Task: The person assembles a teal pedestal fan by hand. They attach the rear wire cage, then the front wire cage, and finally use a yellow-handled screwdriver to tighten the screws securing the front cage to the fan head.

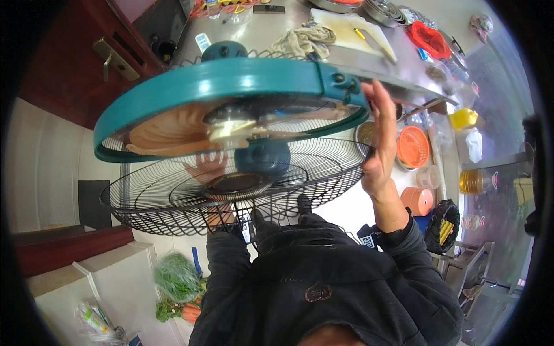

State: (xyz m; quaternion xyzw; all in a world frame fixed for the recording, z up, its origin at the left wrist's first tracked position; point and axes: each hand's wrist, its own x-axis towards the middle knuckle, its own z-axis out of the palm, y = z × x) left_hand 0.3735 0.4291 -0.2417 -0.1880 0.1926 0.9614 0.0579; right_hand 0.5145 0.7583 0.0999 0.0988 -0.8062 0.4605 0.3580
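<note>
An electric fan fills the space in front of me, its teal ring tilted, with brownish translucent blades inside. The black front wire grille hangs apart from the ring on the left, nearer to me. On the right, my right hand spans both: its fingers lie along the end of the ring and its thumb presses at the grille's rim. Through the wires I see my left hand, fingers spread, by the grille's round middle; whether it bears the grille's weight is unclear. A dark teal rounded part shows behind the grille.
Beyond the fan is a steel counter with a cloth, a white cutting board and a knife. Orange baskets stand at the right. Bagged greens lie lower left; a red door is at left.
</note>
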